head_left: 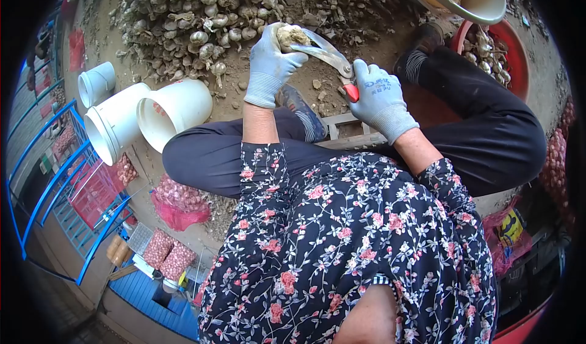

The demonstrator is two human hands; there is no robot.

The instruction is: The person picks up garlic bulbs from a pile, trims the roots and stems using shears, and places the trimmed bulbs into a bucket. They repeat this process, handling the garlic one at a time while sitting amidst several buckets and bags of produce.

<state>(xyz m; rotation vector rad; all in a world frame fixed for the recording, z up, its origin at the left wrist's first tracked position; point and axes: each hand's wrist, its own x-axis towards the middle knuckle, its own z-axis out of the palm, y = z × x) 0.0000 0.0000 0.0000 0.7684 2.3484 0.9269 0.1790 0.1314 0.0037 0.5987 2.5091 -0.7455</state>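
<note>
Grey knit gloves on both our hands. Our left hand (270, 63) grips a dirty root-tufted garlic bulb (292, 35), held up over the dirt floor just before the big pile of unpeeled garlic bulbs (195, 14). Our right hand (378, 97) is clenched on the red-handled metal shears (326, 54), blades at the bulb. We judge the trimming step is in hand; the next move calls for squeezing the shears cleanly, fingers clear.

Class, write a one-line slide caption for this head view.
Gloved left hand holds a garlic bulb while right hand works shears.
</note>
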